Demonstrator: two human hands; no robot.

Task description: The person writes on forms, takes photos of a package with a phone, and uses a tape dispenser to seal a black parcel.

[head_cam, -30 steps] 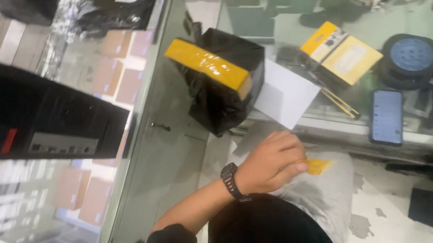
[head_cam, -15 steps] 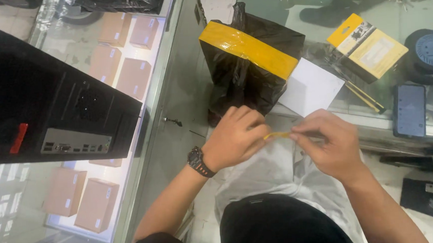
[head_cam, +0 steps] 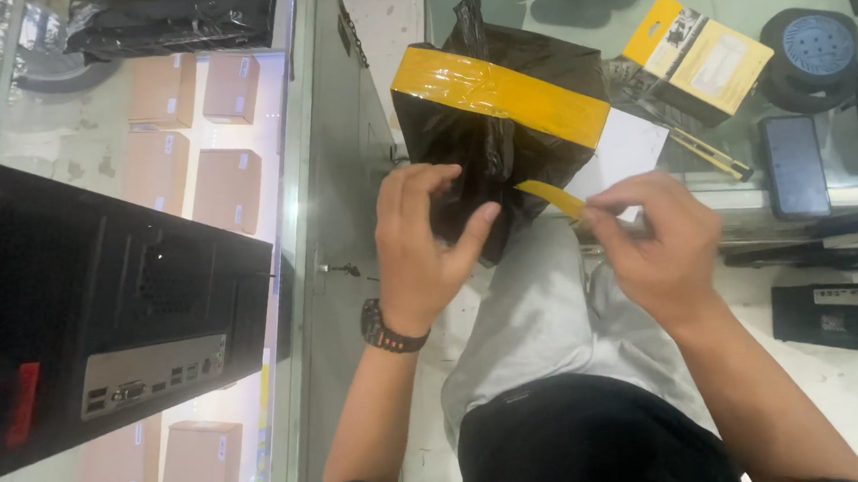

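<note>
A black-wrapped parcel (head_cam: 496, 118), banded with yellow tape, is being steadied on the glass counter (head_cam: 346, 177) by the left hand (head_cam: 424, 246), pressed closed against its side. A loose tape strip (head_cam: 550, 196) is being pinched by the right hand (head_cam: 652, 242); it is likely to be creased or stuck crooked if slack is allowed.

We are reaching both forearms forward from the bottom of the view, bare to the elbow. Our left hand (head_cam: 427, 239) is lying palm-down with fingers curled over and thumb stretched toward the right. Our right hand (head_cam: 660, 247) is sitting just beside it, a little apart, thumb and forefinger pinching together at the fingertips, the other fingers loosely bent.
</note>
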